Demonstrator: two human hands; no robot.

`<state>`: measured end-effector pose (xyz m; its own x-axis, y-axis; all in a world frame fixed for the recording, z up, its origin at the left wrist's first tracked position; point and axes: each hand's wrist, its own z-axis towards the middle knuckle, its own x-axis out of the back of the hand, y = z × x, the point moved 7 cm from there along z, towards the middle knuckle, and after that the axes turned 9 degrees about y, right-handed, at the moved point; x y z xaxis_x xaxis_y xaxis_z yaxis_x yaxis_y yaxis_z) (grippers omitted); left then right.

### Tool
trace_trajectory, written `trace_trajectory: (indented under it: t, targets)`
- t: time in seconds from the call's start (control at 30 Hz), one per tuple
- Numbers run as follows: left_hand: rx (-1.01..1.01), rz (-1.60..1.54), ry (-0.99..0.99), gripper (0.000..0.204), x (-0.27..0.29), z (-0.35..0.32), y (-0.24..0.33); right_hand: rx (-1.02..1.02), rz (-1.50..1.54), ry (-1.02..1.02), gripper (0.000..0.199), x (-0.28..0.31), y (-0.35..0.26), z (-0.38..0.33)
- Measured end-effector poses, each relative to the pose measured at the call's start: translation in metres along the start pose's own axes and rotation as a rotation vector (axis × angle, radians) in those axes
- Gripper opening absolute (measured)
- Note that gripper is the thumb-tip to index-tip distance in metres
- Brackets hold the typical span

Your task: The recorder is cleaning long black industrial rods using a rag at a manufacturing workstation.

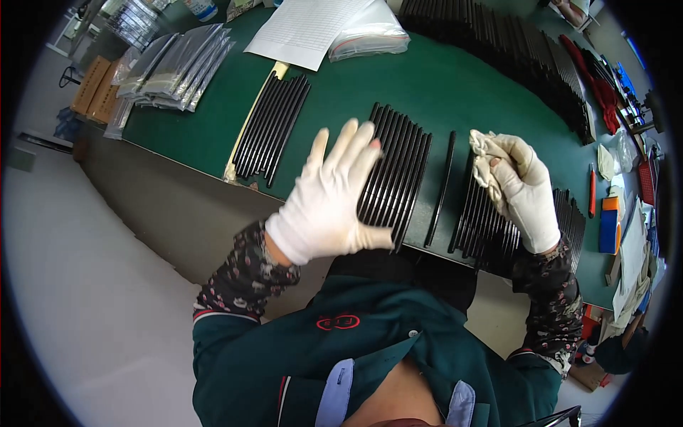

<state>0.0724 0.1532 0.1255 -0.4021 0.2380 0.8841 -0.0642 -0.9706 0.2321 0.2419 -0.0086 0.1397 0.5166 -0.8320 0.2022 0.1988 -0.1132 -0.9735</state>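
Left hand flat on black strips; right hand fingers grip cloth.

Two gloved hands are in view: the left hand and the right hand. One crumpled cloth sits in the right one. On the green counter, three flat batches of black strips lie near the front edge, with one single strip lying apart between two of them; the strips within each batch are too close-packed to count. One sheet of paper and one clear plastic bag lie farther back.
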Motion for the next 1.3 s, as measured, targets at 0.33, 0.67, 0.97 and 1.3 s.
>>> trace_trajectory:
  t: [0.33,0.67,0.97,1.3]
  targets:
    - [0.148,0.103,0.075,0.102,-0.030,-0.019,0.028,-0.044,-0.101,-0.159,0.024,-0.029,0.005,0.007]
    - [-0.072,-0.108,0.358,0.055,0.018,-0.026,0.012,-0.177,0.002,-0.158,0.022,-0.027,0.002,0.010]
    - [0.130,-0.127,0.638,0.016,0.047,-0.014,-0.050,0.743,-0.455,-0.310,0.018,-0.100,-0.040,-0.003]
    - [-0.387,0.113,-0.094,0.051,-0.073,0.093,-0.046,0.637,-0.523,-0.257,0.021,-0.084,-0.038,0.002]
